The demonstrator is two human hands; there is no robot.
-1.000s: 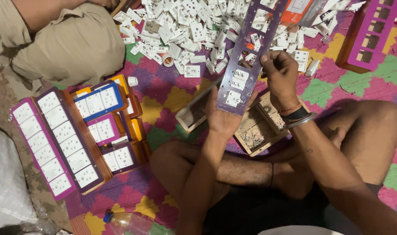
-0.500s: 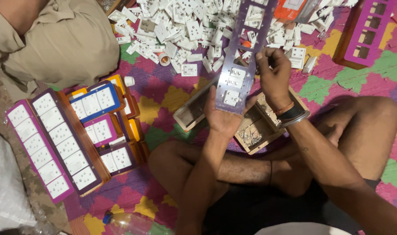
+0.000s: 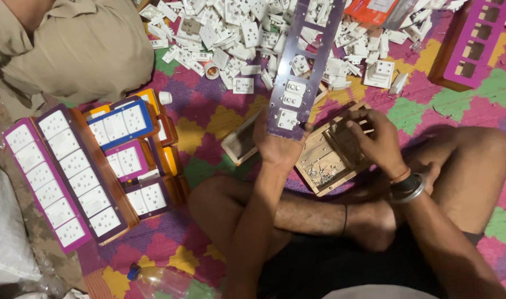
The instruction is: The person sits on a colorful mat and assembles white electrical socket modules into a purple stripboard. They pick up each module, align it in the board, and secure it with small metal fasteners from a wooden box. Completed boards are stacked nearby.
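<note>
Purple slotted switch-panel strip, part-filled with white switches, is standing tilted above the shallow wooden screw tray; your left hand is clamped on its lower end. Your right hand, fingers curled together, is dipping into that tray. Tilting further, unfastened switches could be slipping out.

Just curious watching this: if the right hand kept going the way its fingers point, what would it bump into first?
The right hand points down-left into the wooden tray; it would probably meet the tray's divider first, though depth is unclear.
</note>
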